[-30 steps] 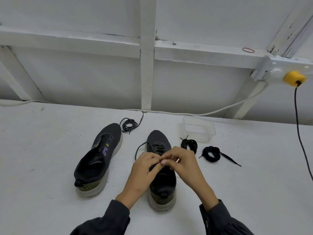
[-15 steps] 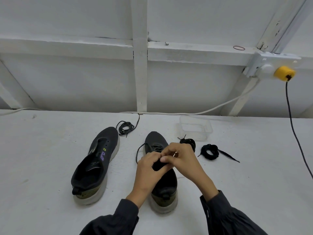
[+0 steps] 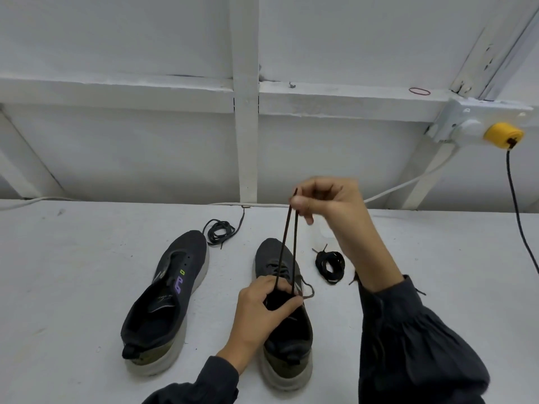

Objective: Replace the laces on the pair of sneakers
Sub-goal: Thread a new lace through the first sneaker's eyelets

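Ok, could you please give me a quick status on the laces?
Right hand pinches lace, two strands taut. Left hand grips sneaker by its upper. Other sneaker unlaced. Nothing blocking.

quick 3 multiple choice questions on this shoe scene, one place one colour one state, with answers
1. The coiled black lace lies:
A) beside the laced sneaker, on its right
B) inside the unlaced sneaker
C) on the wall ledge

2. The plug at the upper right is:
A) red
B) yellow
C) green

3. The right hand:
A) rests flat on a sneaker
B) pinches a lace stretched up from the sneaker
C) hangs idle

Answers:
1 A, the coil sits just right of that sneaker.
2 B, its body is plainly yellow.
3 B, two taut strands run from it down to the sneaker.
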Demonstrator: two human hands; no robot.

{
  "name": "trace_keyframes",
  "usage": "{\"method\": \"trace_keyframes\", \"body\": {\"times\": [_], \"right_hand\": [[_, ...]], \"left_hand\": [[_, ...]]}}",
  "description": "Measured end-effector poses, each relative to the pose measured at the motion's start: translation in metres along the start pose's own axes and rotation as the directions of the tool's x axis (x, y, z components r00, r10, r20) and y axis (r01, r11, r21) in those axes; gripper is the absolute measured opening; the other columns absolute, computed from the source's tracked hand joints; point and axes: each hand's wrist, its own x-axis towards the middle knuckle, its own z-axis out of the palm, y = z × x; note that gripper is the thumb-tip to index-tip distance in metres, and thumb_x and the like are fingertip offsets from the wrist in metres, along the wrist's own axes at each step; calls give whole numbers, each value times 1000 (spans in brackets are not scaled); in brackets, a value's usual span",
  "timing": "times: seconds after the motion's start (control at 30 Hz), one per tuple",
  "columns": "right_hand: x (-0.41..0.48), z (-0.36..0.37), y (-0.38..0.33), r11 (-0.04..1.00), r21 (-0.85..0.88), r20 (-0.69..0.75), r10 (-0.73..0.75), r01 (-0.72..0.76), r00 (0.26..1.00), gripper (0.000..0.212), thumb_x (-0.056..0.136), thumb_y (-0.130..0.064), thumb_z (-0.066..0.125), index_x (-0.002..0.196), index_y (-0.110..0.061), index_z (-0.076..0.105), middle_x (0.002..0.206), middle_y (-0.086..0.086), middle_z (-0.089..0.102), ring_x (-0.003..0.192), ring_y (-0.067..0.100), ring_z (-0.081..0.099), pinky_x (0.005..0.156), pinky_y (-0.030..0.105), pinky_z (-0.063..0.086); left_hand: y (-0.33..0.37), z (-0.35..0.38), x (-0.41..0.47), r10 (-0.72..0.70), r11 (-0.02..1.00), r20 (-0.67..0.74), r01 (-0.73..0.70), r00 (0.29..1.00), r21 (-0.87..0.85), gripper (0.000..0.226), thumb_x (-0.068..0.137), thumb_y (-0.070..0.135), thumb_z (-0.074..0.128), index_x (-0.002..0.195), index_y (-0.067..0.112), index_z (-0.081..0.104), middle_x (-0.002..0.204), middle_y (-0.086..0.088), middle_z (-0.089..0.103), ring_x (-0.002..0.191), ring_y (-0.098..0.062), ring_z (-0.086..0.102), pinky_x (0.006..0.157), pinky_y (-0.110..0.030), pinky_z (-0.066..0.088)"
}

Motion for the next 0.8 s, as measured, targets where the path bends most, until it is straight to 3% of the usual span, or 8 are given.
{"method": "trace_keyframes", "body": {"times": [0.13, 0.3, 0.4, 0.43, 0.5, 0.6, 0.67, 0.8], "right_hand": [[21, 4, -1, 983, 173, -108, -34, 53, 994, 16, 80, 10, 68, 75, -4, 70, 68, 9, 64, 49, 13, 51, 51, 21, 46], [24, 12, 18, 996, 84, -54, 30, -26, 998, 9, 85, 7, 67, 90, 0, 70, 73, 6, 68, 58, 15, 61, 59, 24, 55], [15, 6, 33, 928, -352, -30, 122, -125, 992, 38, 88, -16, 71, 125, -14, 62, 109, 6, 64, 87, 17, 66, 73, 33, 59], [9, 2, 38, 828, -537, -33, 171, -162, 985, 43, 87, -31, 72, 126, -20, 60, 113, 0, 63, 91, 15, 65, 77, 36, 58], [-6, -7, 43, 680, -688, -17, 333, -253, 943, 42, 81, -57, 68, 102, -21, 69, 94, -5, 70, 79, 11, 67, 73, 36, 57], [-28, -9, 51, 700, -622, 165, 553, -349, 816, 48, 81, -60, 67, 70, -13, 71, 60, 2, 67, 49, 5, 57, 47, 18, 43], [-38, -4, 57, 808, -477, 189, 477, -344, 858, 36, 83, -45, 73, 68, -13, 73, 56, 5, 62, 45, 5, 48, 46, 12, 35], [-44, 3, 61, 908, -279, 106, 353, -313, 930, 14, 79, -26, 79, 79, -12, 78, 79, 16, 67, 50, 7, 50, 54, 18, 42]], "left_hand": [[0, -4, 6, -39, 999, 25, 39, 999, -13, 15, 74, 17, 84, 79, 23, 72, 85, 11, 70, 89, -14, 67, 83, -20, 50], [9, -12, 14, -111, 986, 104, 122, 988, -110, 4, 84, 21, 75, 87, 24, 76, 89, 10, 74, 92, -7, 68, 82, -14, 48], [17, -16, 20, -142, 953, 126, 170, 982, -253, 10, 87, 25, 69, 92, 23, 78, 91, 5, 76, 92, -9, 70, 84, -15, 50], [20, -16, 23, -151, 940, 145, 187, 978, -286, 13, 87, 28, 67, 89, 21, 78, 90, 2, 77, 92, -12, 71, 85, -17, 51], [23, -17, 27, -168, 913, 193, 226, 967, -338, 21, 87, 31, 65, 85, 16, 78, 88, -3, 77, 91, -16, 72, 84, -20, 52], [23, -17, 32, -156, 902, 251, 241, 955, -357, 23, 88, 30, 64, 88, 11, 77, 86, -8, 76, 87, -23, 73, 83, -25, 55], [25, -15, 34, -133, 907, 265, 225, 955, -356, 22, 89, 30, 63, 88, 13, 77, 86, -8, 76, 87, -24, 73, 84, -26, 55], [25, -13, 33, -146, 899, 260, 238, 955, -369, 10, 88, 25, 68, 86, 22, 78, 84, -8, 76, 85, -23, 73, 80, -22, 54]]}}
